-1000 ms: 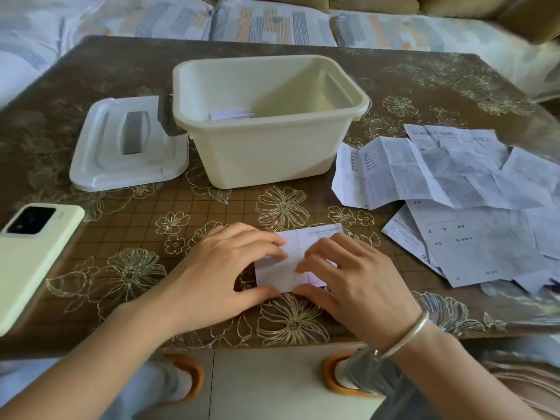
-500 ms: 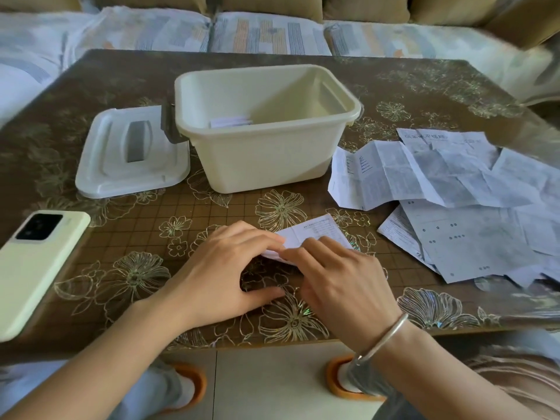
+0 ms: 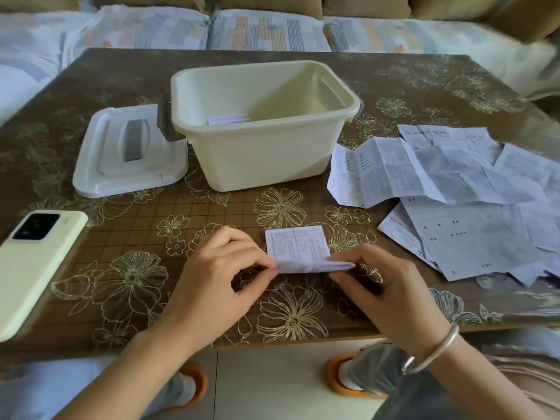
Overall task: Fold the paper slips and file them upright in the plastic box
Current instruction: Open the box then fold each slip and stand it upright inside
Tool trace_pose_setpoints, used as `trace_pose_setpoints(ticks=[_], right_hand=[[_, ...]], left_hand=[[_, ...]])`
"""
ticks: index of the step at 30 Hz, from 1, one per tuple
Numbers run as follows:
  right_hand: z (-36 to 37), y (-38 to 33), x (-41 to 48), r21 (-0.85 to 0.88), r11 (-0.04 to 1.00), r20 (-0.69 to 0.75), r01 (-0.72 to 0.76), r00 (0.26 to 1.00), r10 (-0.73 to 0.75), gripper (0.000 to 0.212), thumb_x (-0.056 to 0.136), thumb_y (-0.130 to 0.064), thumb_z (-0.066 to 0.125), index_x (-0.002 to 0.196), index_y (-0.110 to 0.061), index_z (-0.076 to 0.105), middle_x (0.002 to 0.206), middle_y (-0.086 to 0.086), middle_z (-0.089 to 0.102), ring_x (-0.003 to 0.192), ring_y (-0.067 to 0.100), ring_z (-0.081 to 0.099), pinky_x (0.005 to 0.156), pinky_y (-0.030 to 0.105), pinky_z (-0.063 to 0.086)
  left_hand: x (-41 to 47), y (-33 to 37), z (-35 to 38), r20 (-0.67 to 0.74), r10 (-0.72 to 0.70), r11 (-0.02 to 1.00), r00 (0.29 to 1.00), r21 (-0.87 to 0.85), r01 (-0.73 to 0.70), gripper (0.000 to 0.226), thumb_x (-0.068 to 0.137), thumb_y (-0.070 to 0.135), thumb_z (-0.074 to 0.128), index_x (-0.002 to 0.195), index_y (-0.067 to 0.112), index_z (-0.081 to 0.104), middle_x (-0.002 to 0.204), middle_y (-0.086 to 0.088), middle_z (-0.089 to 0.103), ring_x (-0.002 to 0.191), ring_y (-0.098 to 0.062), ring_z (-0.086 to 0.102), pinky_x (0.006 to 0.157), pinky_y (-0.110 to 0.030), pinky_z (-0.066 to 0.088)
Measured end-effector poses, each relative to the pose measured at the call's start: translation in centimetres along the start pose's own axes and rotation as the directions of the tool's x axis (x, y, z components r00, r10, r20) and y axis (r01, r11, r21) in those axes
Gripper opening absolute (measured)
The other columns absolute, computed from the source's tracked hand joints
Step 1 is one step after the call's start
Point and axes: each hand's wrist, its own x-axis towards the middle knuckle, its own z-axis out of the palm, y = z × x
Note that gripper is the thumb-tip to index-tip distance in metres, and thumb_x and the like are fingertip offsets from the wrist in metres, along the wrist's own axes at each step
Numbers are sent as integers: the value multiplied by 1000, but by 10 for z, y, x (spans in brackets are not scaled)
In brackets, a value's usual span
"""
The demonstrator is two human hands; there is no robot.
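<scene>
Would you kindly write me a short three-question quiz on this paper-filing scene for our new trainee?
1. True or false: the lid sits closed on the plastic box.
2. Multiple choice: the unfolded papers lie (A) left of the box, (B) right of the box, (C) inside the box.
3. Fill in: the left hand and the right hand each pinch one end of the ___.

Key:
1. False: the lid lies on the table, at the box's left.
2. B.
3. paper slip.
</scene>
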Motion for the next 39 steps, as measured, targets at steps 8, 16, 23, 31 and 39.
trace_pose_setpoints(ticks=[8,16,23,31,39], right_hand=[[23,-6,18,-180,968,-227,-175,965,132,20,81,-45,63,95,-31,62,74,-23,59,81,6,49,65,18,39],[36,-9,18,-373,912,-261,-168,963,70,33,80,-35,72,109,-25,60,76,-16,57,81,13,46,68,32,40],[34,-3,23,-471,878,-145,-90,989,24,35,83,-31,66,118,-28,62,120,-2,58,107,22,50,84,40,46],[25,2,35,-527,814,172,243,969,-178,43,89,-29,37,120,-25,67,133,-2,60,126,23,52,94,43,49],[20,7,43,-435,833,344,342,918,-198,49,92,-20,32,136,-17,55,146,-1,46,139,14,37,113,38,35]], left_hand=[[2,12,17,-121,-229,959,966,141,245,22,85,39,52,79,23,66,91,15,58,95,-8,46,82,-22,34],[5,16,19,-116,-229,940,967,230,250,17,84,37,51,81,23,60,92,11,56,90,-11,46,78,-26,36],[5,18,18,-77,-273,933,959,221,283,60,79,27,67,134,14,50,131,-4,47,116,-14,48,99,-29,42],[7,21,18,-16,-155,952,988,265,153,38,82,16,64,120,18,63,127,-1,55,116,-18,50,99,-30,41],[17,14,12,92,15,965,996,258,-38,32,80,2,64,104,21,75,104,6,65,96,-16,55,83,-30,46]])
